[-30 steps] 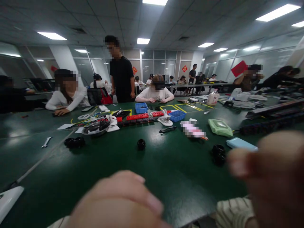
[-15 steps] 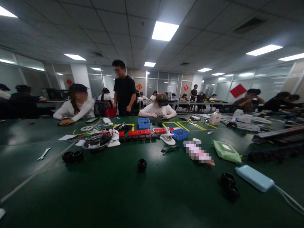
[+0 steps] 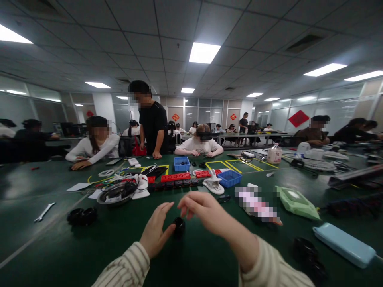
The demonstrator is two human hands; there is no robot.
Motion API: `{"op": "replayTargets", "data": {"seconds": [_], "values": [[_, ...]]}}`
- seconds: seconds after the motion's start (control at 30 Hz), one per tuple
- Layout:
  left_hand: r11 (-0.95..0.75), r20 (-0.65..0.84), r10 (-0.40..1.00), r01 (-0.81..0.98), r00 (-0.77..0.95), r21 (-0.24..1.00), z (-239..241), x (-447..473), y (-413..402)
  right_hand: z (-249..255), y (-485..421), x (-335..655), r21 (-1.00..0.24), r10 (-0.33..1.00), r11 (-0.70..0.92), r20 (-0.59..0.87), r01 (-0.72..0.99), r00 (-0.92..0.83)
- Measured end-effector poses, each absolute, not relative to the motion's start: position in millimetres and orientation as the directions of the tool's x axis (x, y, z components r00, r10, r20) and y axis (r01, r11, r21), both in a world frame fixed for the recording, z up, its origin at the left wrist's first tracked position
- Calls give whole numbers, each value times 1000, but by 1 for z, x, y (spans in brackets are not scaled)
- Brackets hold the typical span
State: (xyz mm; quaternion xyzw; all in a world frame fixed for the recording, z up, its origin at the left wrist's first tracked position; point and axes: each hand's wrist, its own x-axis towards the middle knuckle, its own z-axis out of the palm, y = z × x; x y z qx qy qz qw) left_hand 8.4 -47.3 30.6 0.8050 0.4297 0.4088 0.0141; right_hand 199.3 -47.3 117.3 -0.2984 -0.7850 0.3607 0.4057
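Observation:
A small glossy black round thing (image 3: 179,227) with a hollow in it rests on the green table between my hands. My left hand (image 3: 156,231) reaches in beside it, fingers and thumb apart, holding nothing. The thumb tip overlaps its left edge; whether it touches I cannot tell. Above and to its right hovers my right hand (image 3: 206,211), wrist bent and fingers loosely curved downward with nothing seen in them. Two similar black round things (image 3: 82,216) stand side by side to the left. Another dark pair (image 3: 309,257), blurred, lies at the lower right.
A wrench (image 3: 44,212) lies at the left. Beyond my hands are a metal bowl of cables (image 3: 116,195), red power strips (image 3: 175,177), a white clip stand (image 3: 213,183) and blue bins (image 3: 229,178). A green wipes pack (image 3: 297,202) and light blue case (image 3: 344,244) lie right. Co-workers sit opposite.
Both my hands have come into view from below and moved to either side of the middle black thing. The camera view has tilted up a little. A standing person opposite now leans over the table.

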Motion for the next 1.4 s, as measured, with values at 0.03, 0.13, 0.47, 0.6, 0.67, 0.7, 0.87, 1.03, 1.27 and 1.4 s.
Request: {"op": "replayTargets", "data": {"seconds": [0.03,0.13,0.47,0.6,0.67,0.7,0.87,1.03,1.27,1.4], "values": [[-581,589,760,696,277,422,19,6,-36,107,-38,194,-805,798,550,427,223,-425],[-500,448,848,710,284,496,-6,1,-13,63,-16,177,-725,841,534,511,435,-181],[-466,231,885,752,404,467,4,13,-5,12,-16,161,-361,781,587,488,725,-389],[-526,225,847,702,481,480,2,8,-2,15,-13,166,-320,692,704,511,634,-510],[-540,224,837,686,500,487,0,6,-2,16,-16,168,-326,629,771,527,547,-572],[-538,223,838,686,498,490,-1,5,-1,17,-18,169,-338,600,797,532,500,-598],[-571,253,818,675,517,467,0,5,-6,20,-30,169,-394,582,812,595,430,-554],[-540,287,841,699,458,469,1,12,-13,13,-25,168,-414,715,666,589,620,-376],[-483,265,875,764,405,428,-1,21,-17,6,-17,168,-354,748,621,535,699,-393],[-491,233,871,737,433,465,1,18,-16,11,-20,173,-323,671,722,539,612,-508]]}}
